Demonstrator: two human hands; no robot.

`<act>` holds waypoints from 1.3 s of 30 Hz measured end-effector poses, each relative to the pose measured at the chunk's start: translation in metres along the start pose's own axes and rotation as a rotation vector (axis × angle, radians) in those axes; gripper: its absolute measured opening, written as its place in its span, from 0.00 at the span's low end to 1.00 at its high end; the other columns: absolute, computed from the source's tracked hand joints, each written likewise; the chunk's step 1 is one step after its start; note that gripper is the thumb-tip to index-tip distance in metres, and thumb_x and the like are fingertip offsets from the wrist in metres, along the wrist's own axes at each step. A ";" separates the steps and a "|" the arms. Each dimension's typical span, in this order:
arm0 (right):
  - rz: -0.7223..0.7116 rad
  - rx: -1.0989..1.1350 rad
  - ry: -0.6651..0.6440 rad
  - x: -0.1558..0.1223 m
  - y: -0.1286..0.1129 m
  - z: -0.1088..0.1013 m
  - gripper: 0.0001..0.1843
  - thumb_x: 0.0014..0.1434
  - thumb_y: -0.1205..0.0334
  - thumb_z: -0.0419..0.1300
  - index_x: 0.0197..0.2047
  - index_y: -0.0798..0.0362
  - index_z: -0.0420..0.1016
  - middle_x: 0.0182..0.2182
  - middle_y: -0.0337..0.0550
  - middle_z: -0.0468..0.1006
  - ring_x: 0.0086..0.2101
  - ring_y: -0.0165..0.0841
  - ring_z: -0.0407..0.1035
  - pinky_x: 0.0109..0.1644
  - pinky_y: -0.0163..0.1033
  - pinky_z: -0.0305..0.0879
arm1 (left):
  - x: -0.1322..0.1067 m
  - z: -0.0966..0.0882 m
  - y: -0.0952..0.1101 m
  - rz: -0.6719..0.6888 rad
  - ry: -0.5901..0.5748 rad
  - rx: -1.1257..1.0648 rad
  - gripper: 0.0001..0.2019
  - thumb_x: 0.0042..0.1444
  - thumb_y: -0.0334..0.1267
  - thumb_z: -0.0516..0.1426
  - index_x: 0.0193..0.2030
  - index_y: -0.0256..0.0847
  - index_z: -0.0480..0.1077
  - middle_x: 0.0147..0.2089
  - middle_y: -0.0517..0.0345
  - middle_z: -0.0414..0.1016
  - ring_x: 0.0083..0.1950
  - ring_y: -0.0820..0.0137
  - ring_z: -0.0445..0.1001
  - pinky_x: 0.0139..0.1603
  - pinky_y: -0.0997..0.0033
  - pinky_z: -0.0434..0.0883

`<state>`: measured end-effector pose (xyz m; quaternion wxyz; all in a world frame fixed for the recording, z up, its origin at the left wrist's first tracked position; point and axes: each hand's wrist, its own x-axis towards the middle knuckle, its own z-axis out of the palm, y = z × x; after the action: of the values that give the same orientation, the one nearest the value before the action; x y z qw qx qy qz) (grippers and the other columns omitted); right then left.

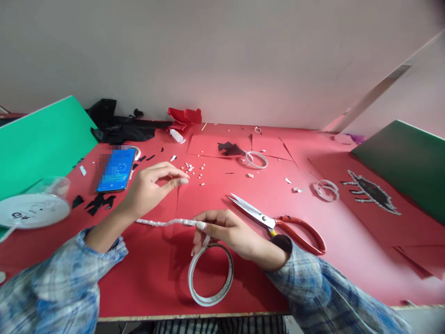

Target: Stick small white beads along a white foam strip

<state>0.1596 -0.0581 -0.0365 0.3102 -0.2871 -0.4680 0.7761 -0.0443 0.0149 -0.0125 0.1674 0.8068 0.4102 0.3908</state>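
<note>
Beaded tape strip [163,223] is over the red worktop [153,283], right hand [231,231] pinching it, tape roll [210,301] just below. Left hand [149,188] grip's pretty narrow, can't tell if it's got anything; loose beads [188,168] nearby, scissors [255,214] too.

There are one left hand [153,188], one right hand [229,232], one pair of scissors [264,220], one phone [117,172], one small bottle [176,135], one tape roll [207,301] and two green boards [41,139] [410,171]. The white beads [188,168] number over a dozen.
</note>
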 end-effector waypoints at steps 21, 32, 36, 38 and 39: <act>-0.029 0.055 0.087 -0.001 -0.003 -0.001 0.10 0.62 0.60 0.57 0.38 0.59 0.74 0.27 0.40 0.76 0.28 0.29 0.75 0.37 0.35 0.69 | -0.046 0.008 0.023 0.442 -0.008 0.186 0.11 0.59 0.25 0.54 0.47 0.39 0.72 0.35 0.57 0.62 0.37 0.71 0.64 0.34 0.71 0.66; -0.042 0.107 0.085 -0.002 -0.003 0.000 0.10 0.61 0.60 0.58 0.38 0.59 0.75 0.28 0.40 0.76 0.28 0.28 0.75 0.37 0.35 0.69 | -0.043 0.005 0.022 0.527 -0.009 0.359 0.08 0.59 0.27 0.56 0.45 0.35 0.71 0.33 0.56 0.67 0.36 0.69 0.65 0.34 0.70 0.68; -0.039 0.096 0.089 -0.002 -0.003 0.000 0.11 0.61 0.61 0.57 0.40 0.59 0.75 0.27 0.41 0.77 0.28 0.29 0.75 0.37 0.35 0.69 | -0.042 0.005 0.028 0.560 -0.015 0.418 0.06 0.59 0.26 0.55 0.42 0.33 0.71 0.33 0.56 0.69 0.36 0.69 0.67 0.35 0.71 0.69; -0.036 0.083 0.090 -0.001 -0.002 0.000 0.11 0.62 0.61 0.56 0.39 0.60 0.75 0.27 0.42 0.77 0.28 0.29 0.75 0.37 0.35 0.69 | -0.041 0.005 0.031 0.578 -0.021 0.455 0.06 0.60 0.26 0.53 0.40 0.33 0.71 0.31 0.56 0.69 0.35 0.69 0.68 0.35 0.71 0.69; -0.038 0.079 0.089 -0.001 -0.002 -0.001 0.10 0.62 0.61 0.56 0.38 0.60 0.74 0.27 0.42 0.77 0.28 0.29 0.75 0.37 0.35 0.69 | -0.041 0.005 0.032 0.593 -0.024 0.484 0.06 0.61 0.26 0.52 0.39 0.33 0.71 0.31 0.56 0.70 0.35 0.69 0.69 0.35 0.71 0.69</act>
<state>0.1612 -0.0581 -0.0348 0.3563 -0.3001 -0.4281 0.7744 -0.0383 -0.0370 -0.0169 -0.1435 0.9112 0.2376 0.3045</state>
